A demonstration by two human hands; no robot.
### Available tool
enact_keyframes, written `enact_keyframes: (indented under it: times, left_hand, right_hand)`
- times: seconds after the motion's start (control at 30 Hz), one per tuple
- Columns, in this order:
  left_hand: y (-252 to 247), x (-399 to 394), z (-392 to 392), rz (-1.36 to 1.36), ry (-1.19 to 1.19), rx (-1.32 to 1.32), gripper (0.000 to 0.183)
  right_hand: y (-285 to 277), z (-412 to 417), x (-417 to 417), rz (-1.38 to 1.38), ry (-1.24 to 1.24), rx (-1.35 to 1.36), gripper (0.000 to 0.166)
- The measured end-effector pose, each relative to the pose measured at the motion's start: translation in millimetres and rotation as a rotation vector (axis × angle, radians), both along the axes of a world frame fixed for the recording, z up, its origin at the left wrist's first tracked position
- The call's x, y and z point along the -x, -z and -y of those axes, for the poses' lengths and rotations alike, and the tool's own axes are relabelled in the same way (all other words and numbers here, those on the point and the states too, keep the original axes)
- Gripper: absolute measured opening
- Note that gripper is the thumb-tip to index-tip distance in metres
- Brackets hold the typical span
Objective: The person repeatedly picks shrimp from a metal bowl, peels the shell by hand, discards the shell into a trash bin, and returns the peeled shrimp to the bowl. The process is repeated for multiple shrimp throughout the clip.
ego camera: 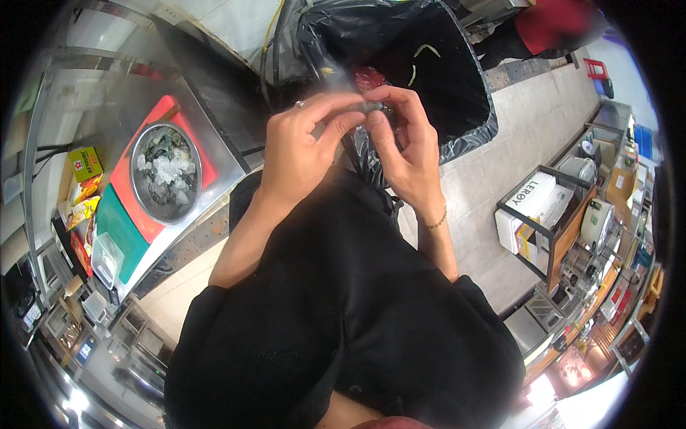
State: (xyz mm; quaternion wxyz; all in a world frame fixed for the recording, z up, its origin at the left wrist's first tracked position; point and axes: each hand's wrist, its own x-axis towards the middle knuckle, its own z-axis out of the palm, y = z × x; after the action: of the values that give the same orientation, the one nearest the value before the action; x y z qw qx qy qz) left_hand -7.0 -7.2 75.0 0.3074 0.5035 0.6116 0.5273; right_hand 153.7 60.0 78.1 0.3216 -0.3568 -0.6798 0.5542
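Over the near edge of a bin lined with a black plastic bag (466,140), my two hands meet. My left hand (300,145) and my right hand (410,139) hold a small grey shrimp (373,106) between their fingertips; its far end is partly covered by my right fingers. A few pale scraps (427,48) and a crumpled red plastic piece (368,78) lie in the bin. To the left, a round steel bowl (140,206) holds grey raw shrimp (166,137) with ice (170,169) on top.
The bowl rests on a red cutting board (206,161), beside a green board (126,246) with a clear plastic container (107,260), on a steel counter. Food packets (83,213) line its far side. A person in red (546,27) is beyond the bin. A wheeled-style rack (541,230) stands right.
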Motion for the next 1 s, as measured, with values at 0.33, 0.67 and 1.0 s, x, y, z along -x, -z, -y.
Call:
enact_keyframes:
  times: [0.33, 0.67, 1.0]
  left_hand:
    - [-1, 0, 13, -0.348, -0.057, -0.214, 0.028]
    - [3, 4, 15, -0.385, -0.048, -0.263, 0.021]
    - [3, 11, 21, -0.175, -0.154, -0.122, 0.014]
  right_hand:
    - [-6, 4, 12, 0.137, 0.092, -0.277, 0.014]
    - [-2, 6, 11, 0.125, 0.052, -0.215, 0.013]
    - [4, 8, 9, -0.102, -0.037, 0.241, 0.023]
